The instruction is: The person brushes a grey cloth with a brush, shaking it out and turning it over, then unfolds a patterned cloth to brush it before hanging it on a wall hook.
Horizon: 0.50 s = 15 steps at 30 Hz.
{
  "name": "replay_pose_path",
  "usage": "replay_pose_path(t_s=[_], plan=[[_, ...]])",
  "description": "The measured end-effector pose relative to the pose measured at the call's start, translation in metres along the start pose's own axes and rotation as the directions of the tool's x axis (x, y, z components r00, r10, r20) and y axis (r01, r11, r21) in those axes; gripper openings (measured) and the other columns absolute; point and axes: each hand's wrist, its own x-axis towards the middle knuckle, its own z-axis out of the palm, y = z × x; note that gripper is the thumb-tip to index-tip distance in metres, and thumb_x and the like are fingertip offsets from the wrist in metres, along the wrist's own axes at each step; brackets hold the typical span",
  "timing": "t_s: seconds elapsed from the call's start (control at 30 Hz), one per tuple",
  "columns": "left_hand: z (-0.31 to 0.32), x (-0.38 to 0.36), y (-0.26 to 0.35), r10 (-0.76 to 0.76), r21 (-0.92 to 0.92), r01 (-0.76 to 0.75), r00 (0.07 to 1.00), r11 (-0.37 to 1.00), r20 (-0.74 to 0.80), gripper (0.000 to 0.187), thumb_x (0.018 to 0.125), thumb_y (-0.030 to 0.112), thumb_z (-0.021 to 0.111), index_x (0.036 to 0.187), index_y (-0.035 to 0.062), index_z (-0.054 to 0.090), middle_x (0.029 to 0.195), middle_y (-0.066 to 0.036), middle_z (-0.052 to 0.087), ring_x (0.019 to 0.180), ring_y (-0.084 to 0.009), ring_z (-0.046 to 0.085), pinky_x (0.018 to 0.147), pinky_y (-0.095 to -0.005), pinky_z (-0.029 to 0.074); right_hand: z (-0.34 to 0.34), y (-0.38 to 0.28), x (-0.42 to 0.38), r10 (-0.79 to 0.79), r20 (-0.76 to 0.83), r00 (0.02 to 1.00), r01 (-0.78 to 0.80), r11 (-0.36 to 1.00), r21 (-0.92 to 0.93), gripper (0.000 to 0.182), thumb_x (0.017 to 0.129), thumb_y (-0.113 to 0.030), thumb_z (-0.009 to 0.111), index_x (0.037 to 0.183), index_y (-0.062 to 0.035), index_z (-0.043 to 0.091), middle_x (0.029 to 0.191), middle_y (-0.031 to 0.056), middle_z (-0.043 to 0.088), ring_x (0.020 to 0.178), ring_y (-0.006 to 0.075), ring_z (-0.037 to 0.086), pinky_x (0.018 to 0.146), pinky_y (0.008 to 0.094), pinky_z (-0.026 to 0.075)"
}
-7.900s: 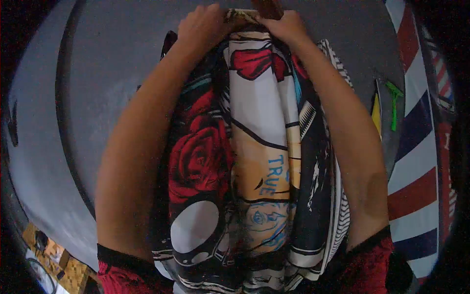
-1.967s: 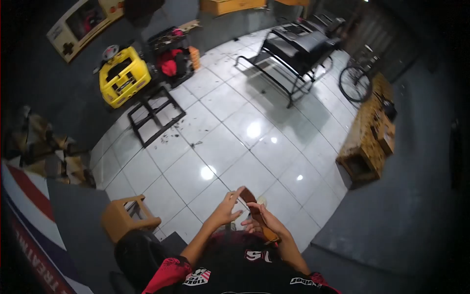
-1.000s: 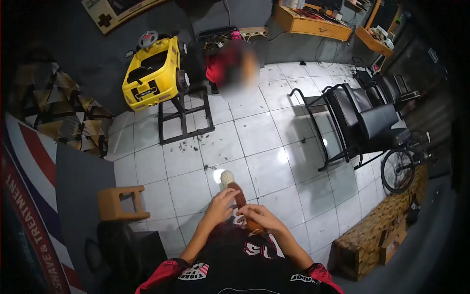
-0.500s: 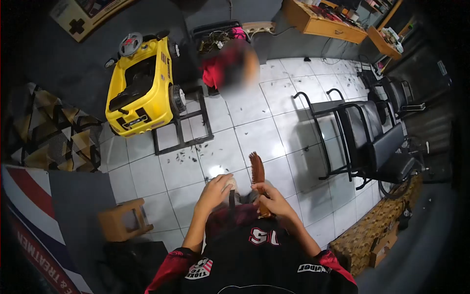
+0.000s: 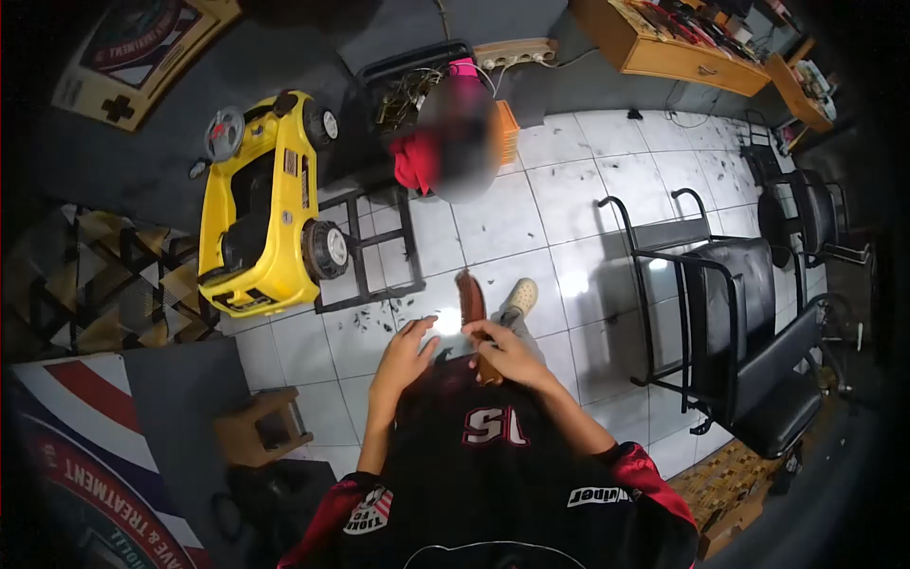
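My right hand (image 5: 513, 357) is closed round the handle of a brown brush (image 5: 471, 300), held in front of my torso. Its curved head points away from me, with bristles along the left side. Just left of the brush, my left hand (image 5: 406, 351) hovers with fingers stretched out and nothing in it. A gap separates that hand from the brush. Below both hands is the dark jersey (image 5: 445, 455) I wear. Beyond the brush, my foot in a beige clog (image 5: 521, 297) is on the tiles.
Dark hair clippings (image 5: 379, 313) litter the white tiled floor (image 5: 512, 218). A yellow toy car (image 5: 294, 228) stands left, beside a black metal frame (image 5: 412, 247). Black barber chairs (image 5: 739, 294) occupy the right. A wooden stool (image 5: 261, 427) is at lower left, a drawer counter (image 5: 682, 52) at upper right.
The view has shifted, and the beige clog now shows clearly ahead of me. My right hand still holds the brush, now a little further left. My left hand remains empty.
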Motion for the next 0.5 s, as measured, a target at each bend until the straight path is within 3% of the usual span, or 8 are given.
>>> replay_pose_path(t_s=[0.07, 0.13, 0.23, 0.27, 0.37, 0.4, 0.47, 0.5], plan=[[0.007, 0.037, 0.022, -0.007, -0.056, 0.005, 0.999, 0.998, -0.046, 0.032, 0.079, 0.013, 0.055, 0.109, 0.002, 0.049, 0.096, -0.017, 0.057, 0.085, -0.0296, 0.057, 0.073, -0.0338, 0.044, -0.032, -0.012, 0.017, -0.117, -0.035, 0.992, 0.115, 0.991, -0.067, 0.026, 0.084, -0.005, 0.04, 0.11, -0.0031, 0.044, 0.078, 0.0055, 0.051, 0.065, 0.0127, 0.056, 0.054, 0.0241, 0.046], [0.014, 0.072, 0.036, 0.043, 0.01, -0.043, 0.999, 0.999, 0.008, 0.032, 0.08, 0.013, 0.055, 0.109, 0.0021, 0.049, 0.097, -0.018, 0.056, 0.085, -0.0294, 0.057, 0.073, -0.0337, 0.045, -0.065, -0.016, 0.034, -0.257, -0.087, 0.962, 0.24, 0.956, -0.165, 0.025, 0.084, -0.005, 0.041, 0.108, -0.003, 0.046, 0.078, 0.0049, 0.051, 0.064, 0.0117, 0.056, 0.057, 0.0239, 0.045], [0.021, 0.106, 0.044, 0.051, 0.045, -0.055, 0.994, 0.997, 0.098, 0.031, 0.08, 0.012, 0.054, 0.109, 0.0022, 0.049, 0.099, -0.018, 0.056, 0.086, -0.0286, 0.057, 0.075, -0.0335, 0.044, -0.098, -0.05, 0.036, -0.149, -0.133, 0.98, 0.133, 0.983, -0.128, 0.023, 0.085, -0.006, 0.041, 0.107, -0.0038, 0.045, 0.077, 0.0019, 0.047, 0.065, 0.0082, 0.051, 0.055, 0.021, 0.044], [0.021, 0.117, 0.047, 0.047, 0.036, -0.051, 0.994, 0.998, 0.098, 0.031, 0.08, 0.012, 0.054, 0.109, 0.0022, 0.049, 0.099, -0.018, 0.056, 0.086, -0.0288, 0.057, 0.075, -0.0335, 0.044, -0.108, -0.046, 0.047, -0.263, -0.136, 0.955, 0.228, 0.947, -0.225, 0.023, 0.086, -0.006, 0.04, 0.107, -0.0037, 0.045, 0.078, 0.0025, 0.048, 0.064, 0.008, 0.051, 0.053, 0.0215, 0.045], [0.021, 0.145, 0.044, 0.05, 0.011, -0.051, 0.996, 0.999, 0.075, 0.031, 0.08, 0.013, 0.055, 0.108, 0.0016, 0.049, 0.098, -0.018, 0.056, 0.089, -0.03, 0.056, 0.076, -0.0343, 0.044, -0.135, -0.05, 0.061, -0.069, -0.157, 0.985, 0.067, 0.998, -0.02, 0.022, 0.086, -0.011, 0.04, 0.105, -0.0033, 0.048, 0.069, 0.0034, 0.052, 0.054, 0.0103, 0.051, 0.051, 0.023, 0.043], [0.019, 0.153, 0.042, 0.033, -0.005, -0.033, 0.996, 0.999, 0.078, 0.031, 0.08, 0.014, 0.055, 0.107, 0.0011, 0.05, 0.098, -0.018, 0.056, 0.089, -0.0316, 0.055, 0.077, -0.0353, 0.043, -0.142, -0.04, 0.082, -0.532, -0.128, 0.837, 0.451, 0.803, -0.39, 0.022, 0.088, -0.012, 0.037, 0.102, -0.0016, 0.05, 0.068, 0.0031, 0.052, 0.051, 0.0106, 0.051, 0.048, 0.0227, 0.043], [0.014, 0.173, 0.038, 0.002, -0.028, 0.001, 0.995, 1.0, 0.095, 0.031, 0.079, 0.014, 0.055, 0.106, 0.0007, 0.05, 0.099, -0.019, 0.055, 0.09, -0.0329, 0.054, 0.077, -0.0362, 0.043, -0.156, -0.057, 0.085, -0.222, -0.073, 0.972, 0.218, 0.974, -0.065, 0.023, 0.088, -0.011, 0.035, 0.101, -0.0006, 0.051, 0.068, 0.0042, 0.052, 0.051, 0.0111, 0.052, 0.048, 0.0228, 0.044], [0.011, 0.183, 0.036, -0.016, -0.035, 0.02, 0.994, 0.999, 0.112, 0.031, 0.079, 0.014, 0.055, 0.106, 0.0007, 0.05, 0.1, -0.019, 0.055, 0.091, -0.0327, 0.054, 0.078, -0.0362, 0.043, -0.158, -0.076, 0.087, -0.067, -0.008, 0.998, 0.067, 0.993, 0.093, 0.023, 0.089, -0.01, 0.034, 0.1, -0.0001, 0.051, 0.067, 0.0047, 0.052, 0.05, 0.0113, 0.052, 0.047, 0.0229, 0.045]])
